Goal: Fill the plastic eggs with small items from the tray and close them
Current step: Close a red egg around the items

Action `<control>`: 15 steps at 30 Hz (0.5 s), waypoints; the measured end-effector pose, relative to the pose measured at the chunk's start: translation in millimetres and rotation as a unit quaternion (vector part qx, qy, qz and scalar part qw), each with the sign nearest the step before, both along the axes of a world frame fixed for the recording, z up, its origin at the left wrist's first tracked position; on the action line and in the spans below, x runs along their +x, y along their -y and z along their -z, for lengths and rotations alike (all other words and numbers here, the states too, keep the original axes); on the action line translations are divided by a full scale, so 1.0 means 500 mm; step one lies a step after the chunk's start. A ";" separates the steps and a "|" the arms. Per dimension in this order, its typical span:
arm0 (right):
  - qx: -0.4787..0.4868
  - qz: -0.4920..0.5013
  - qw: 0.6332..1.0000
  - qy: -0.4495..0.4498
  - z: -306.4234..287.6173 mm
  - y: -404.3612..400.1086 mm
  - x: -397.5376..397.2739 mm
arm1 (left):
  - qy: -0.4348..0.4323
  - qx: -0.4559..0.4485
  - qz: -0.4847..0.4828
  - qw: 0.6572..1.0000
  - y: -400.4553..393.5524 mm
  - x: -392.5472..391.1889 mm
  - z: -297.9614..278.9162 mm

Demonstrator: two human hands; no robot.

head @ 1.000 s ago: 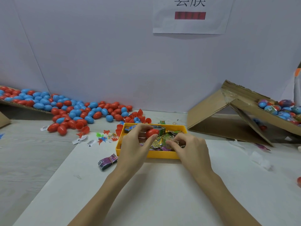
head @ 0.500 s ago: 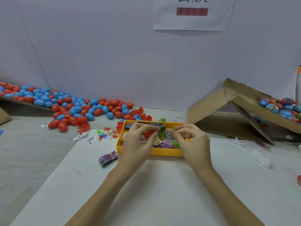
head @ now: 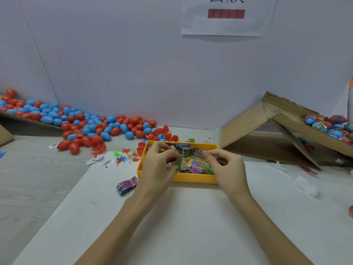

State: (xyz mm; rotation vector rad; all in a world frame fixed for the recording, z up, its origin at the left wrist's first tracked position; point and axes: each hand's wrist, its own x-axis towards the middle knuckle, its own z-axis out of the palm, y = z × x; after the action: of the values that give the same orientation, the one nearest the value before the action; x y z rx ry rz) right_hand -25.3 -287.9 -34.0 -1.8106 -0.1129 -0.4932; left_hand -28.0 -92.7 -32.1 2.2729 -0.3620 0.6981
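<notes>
open sheet in front, clutter behind and to both sides

the white sheet (head: 191,222) toward the camera from the yellow tray (head: 193,178) lies bare, crossed only by the two forearms; a purple packet bundle (head: 127,185) sits just left of the tray, the egg pile (head: 91,127) crowds the back left, and the cardboard ramp (head: 277,134) blocks the right.

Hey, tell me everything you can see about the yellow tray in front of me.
The tray is a shallow rectangular box of what looks like yellow plastic, lying flat at the far edge of the white sheet. It holds a jumble of small colourful printed packets. Both hands are over it: the left hand pinches a packet, and the right hand hangs over its right end with curled fingers. Red egg halves lie by its far left corner.
</notes>
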 end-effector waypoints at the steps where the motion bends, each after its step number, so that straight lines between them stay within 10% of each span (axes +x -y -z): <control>1: -0.002 0.003 1.000 -0.003 0.001 0.002 0.001 | -0.001 0.013 -0.003 1.000 0.000 0.000 0.001; 15: -0.094 -0.084 0.992 -0.003 -0.011 -0.021 -0.013 | -0.022 -0.155 0.017 0.988 0.013 -0.001 -0.002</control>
State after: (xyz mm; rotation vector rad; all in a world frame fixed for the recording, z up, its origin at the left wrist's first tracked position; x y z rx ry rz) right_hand -31.7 -277.2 -28.6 -1.9668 -0.3142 -0.3682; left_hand -28.6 -99.4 -30.9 1.9794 -0.2508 0.6388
